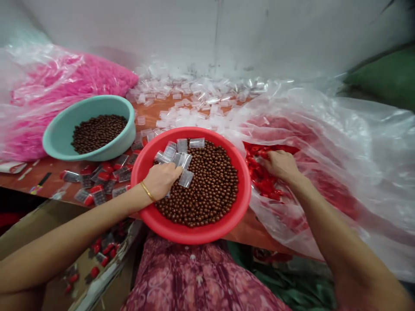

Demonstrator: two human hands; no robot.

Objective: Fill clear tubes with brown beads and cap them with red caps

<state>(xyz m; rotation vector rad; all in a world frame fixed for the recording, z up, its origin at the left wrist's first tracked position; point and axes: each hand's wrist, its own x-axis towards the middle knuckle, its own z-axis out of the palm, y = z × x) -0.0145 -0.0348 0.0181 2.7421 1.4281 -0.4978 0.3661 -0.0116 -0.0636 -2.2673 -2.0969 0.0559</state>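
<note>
My left hand (pixel 164 179), with a gold bangle at its wrist, is over the left side of a red basin (pixel 241 207). Its fingers are curled closed around a clear plastic container (pixel 186 178), partly hidden by the hand. More small clear containers (pixel 197 143) lie on the brown beads (pixel 207 190) that fill the basin. Off to the right, my right hand (pixel 281 164) reaches into an opened plastic bag (pixel 324 108) of small red caps (pixel 264 183). Its fingers are bent together on a red cap; the fingertips are partly hidden among the pieces.
A mint-green basin (pixel 52 142) of brown beads stands left. Filled red-capped containers (pixel 99 194) lie before it, and more sit in a cardboard box (pixel 106 263) below the table edge. Pink pieces fill a bag (pixel 94 73); loose clear containers (pixel 201 93) spread along the wall.
</note>
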